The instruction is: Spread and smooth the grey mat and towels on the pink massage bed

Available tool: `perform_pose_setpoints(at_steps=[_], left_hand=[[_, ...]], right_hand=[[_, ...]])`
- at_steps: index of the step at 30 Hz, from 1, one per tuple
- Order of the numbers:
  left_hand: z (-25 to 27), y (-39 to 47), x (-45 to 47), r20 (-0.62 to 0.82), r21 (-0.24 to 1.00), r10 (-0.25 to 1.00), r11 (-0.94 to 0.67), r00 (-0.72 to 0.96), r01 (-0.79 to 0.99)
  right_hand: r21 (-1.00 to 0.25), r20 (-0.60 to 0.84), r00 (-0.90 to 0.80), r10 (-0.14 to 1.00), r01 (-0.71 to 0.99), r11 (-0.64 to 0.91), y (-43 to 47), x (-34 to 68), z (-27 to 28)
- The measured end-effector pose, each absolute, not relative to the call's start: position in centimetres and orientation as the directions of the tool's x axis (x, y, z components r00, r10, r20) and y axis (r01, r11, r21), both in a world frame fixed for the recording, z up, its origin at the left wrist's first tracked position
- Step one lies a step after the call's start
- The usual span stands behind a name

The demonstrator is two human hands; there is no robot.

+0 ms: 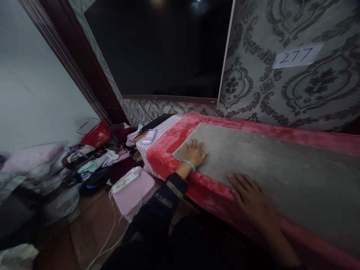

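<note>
At your far left, a red basket sits on heaped clothes, apparently just set down there. Nearer you, a power strip rests on a pink stool, perhaps to keep it off the floor. Your left hand lies with fingers spread, gripping nothing, near the left end of the grey cloth, seemingly to hold that end flat. The cloth lies lengthwise over the red plush cover, running rightward out of view. Further right, your right hand rests at its near edge, fingers extended and ungripping, likely to steady that edge.
</note>
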State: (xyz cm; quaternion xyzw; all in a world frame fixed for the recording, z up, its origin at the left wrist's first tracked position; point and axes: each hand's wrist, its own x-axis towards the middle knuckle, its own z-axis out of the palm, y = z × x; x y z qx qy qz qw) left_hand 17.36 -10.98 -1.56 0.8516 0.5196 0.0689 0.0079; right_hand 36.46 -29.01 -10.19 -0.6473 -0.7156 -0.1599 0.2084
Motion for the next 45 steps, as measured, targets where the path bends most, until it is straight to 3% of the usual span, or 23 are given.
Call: perform_pose_setpoints(at_steps=[6,17,23,27,31,38,42,45], left_hand=[[-3.8,-9.0,16.9,-0.020,0.087,0.929,-0.366,0.369,0.927],[-4.2,-10.6,12.3,0.023,0.007,0.959,-0.283,0.282,0.959],[-2.7,-11.5,12.2,0.061,-0.035,0.968,-0.241,0.243,0.970],[-1.8,-12.4,16.6,0.100,-0.001,0.903,-0.420,0.418,0.907],[-3.0,-13.8,21.2,0.017,0.039,0.770,-0.638,0.637,0.769],[-4.5,-13.9,19.1,0.023,-0.036,0.883,-0.468,0.469,0.883],[-4.4,-13.9,16.9,0.066,-0.083,0.914,-0.395,0.400,0.915],[-4.3,-14.4,16.2,0.100,-0.104,0.926,-0.355,0.365,0.929]], right_hand=[[-0.053,0.507,-0.069,0.859,0.992,0.111,-29.0,36.5,-10.4],[-0.016,0.521,-0.071,0.851,0.996,0.093,-29.0,36.1,-10.3],[-0.059,0.529,-0.018,0.849,0.997,0.058,-29.9,34.9,-9.8],[-0.063,0.532,-0.012,0.847,0.997,0.054,-30.4,34.3,-9.7],[-0.069,0.542,-0.007,0.840,0.996,0.053,-30.9,34.1,-10.0],[-0.147,0.473,0.036,0.880,0.988,0.039,-31.7,33.7,-10.4],[-0.275,0.369,-0.064,0.927,0.945,0.175,-30.7,36.5,-7.5],[-0.345,0.367,-0.097,0.925,0.910,0.232,-27.8,39.8,-4.1]])
